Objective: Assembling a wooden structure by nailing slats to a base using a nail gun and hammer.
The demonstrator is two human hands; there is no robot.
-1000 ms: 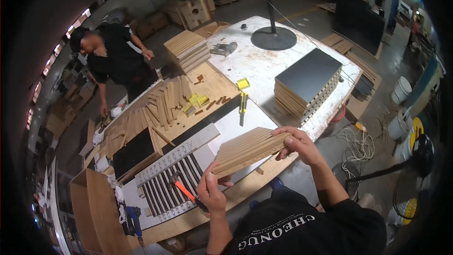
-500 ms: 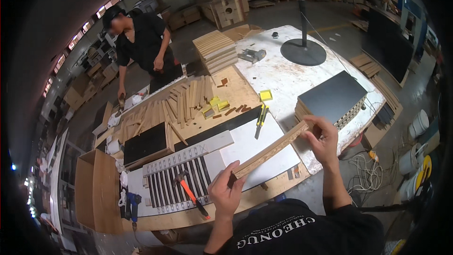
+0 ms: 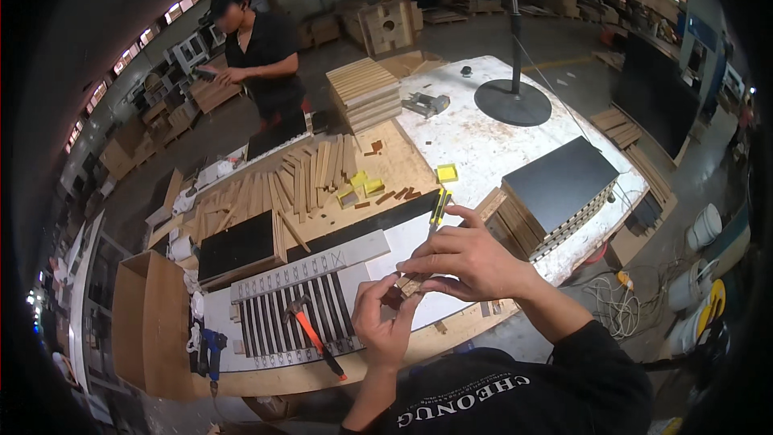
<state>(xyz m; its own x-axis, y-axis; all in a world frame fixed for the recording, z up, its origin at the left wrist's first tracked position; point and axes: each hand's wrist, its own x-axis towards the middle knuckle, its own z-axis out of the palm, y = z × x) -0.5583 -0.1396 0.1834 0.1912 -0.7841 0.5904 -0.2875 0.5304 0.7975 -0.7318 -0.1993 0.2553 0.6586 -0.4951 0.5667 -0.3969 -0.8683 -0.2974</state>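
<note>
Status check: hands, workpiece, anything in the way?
Left hand and right hand both gripping the wooden board, seen end-on, above the bench. Hammer lies on the slotted panel beside the left hand, not touching.

Hammer (image 3: 310,333), black-top stack (image 3: 555,193), co-worker (image 3: 262,56).

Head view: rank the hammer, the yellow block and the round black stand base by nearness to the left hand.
From the left hand:
1. Hammer, just to its left on the slatted panel.
2. Yellow block, farther up the bench.
3. Round black stand base, at the far end.
</note>
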